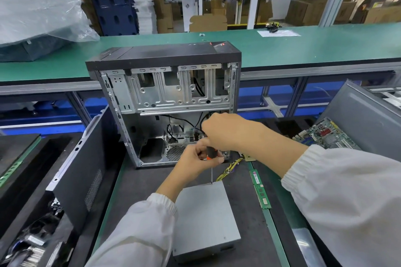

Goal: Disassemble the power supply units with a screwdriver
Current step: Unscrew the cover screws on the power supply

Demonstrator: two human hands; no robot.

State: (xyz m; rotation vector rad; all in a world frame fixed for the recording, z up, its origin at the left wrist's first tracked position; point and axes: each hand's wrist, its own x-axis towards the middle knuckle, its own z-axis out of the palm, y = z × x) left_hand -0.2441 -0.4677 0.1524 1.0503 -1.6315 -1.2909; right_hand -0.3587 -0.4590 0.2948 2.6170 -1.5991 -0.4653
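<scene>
A grey metal power supply unit [206,219] is shown lying flat on the dark mat of the table [134,180], nearest the viewer, with a bundle of yellow and black wires [227,169] seen at its far right corner; a screwdriver [211,158] with a black and orange handle is held upright above it, its thin shaft set with the tip on the far edge of the unit's top face; the handle is pinched by the curled fingers and thumb of the left hand [195,158], while the right hand [223,130] is placed over the top of the handle, its fingers bent downward around it, though the exact contact is hidden by the hand itself; both forearms are covered by white sleeves [347,197] with ribbed cuffs; just behind the hands an opened computer case [165,93] is seen standing on the mat, its drive bays and black internal cables exposed; a black side panel [82,162] is leaned at the left of the mat; a green memory module [259,188] is laid along the right edge of the mat; a motherboard [325,134] is rested against a grey panel at the far right; a green-topped bench [303,45] is visible behind the case.
</scene>
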